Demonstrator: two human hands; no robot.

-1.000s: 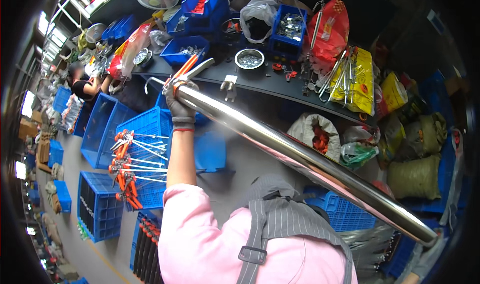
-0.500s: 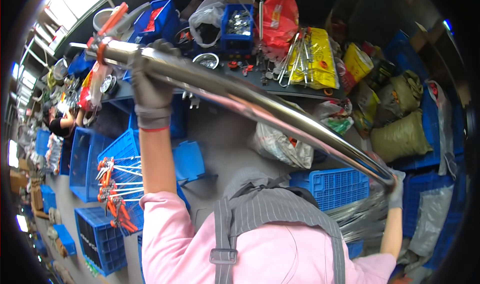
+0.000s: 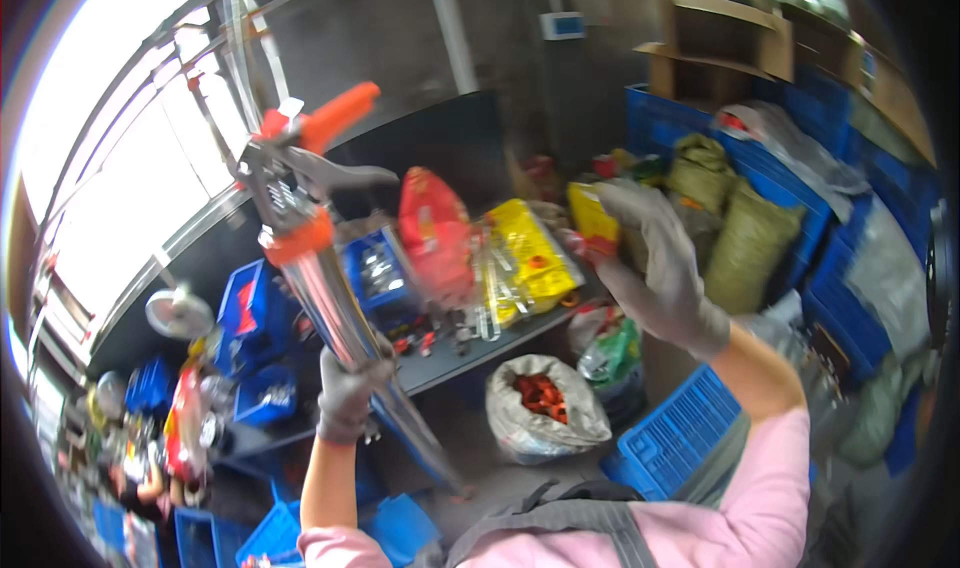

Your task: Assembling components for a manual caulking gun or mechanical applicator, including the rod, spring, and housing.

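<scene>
A caulking gun [image 3: 325, 298] with a long shiny metal barrel, an orange collar, a grey trigger and an orange handle stands tilted in front of me, handle end up. My left hand [image 3: 350, 398], in a grey glove, is closed round the barrel below its middle. The barrel's lower end slants down toward the floor and is smeared by motion. My right hand [image 3: 660, 268], also gloved, is raised on the right, apart from the caulking gun, with its fingers stretched out and nothing in them.
Behind the gun runs a dark workbench [image 3: 450, 376] with a blue parts bin [image 3: 385, 268], a red bag [image 3: 435, 233] and a yellow bag [image 3: 530, 258]. A white sack [image 3: 510, 433] of orange parts and a blue crate [image 3: 680, 433] sit below. Full sacks [image 3: 755, 243] are piled at right.
My right hand has let go of the barrel's end and risen, opening. The caulking gun has swung from lying across my view to steeply upright in my left hand. My view has tilted up.
</scene>
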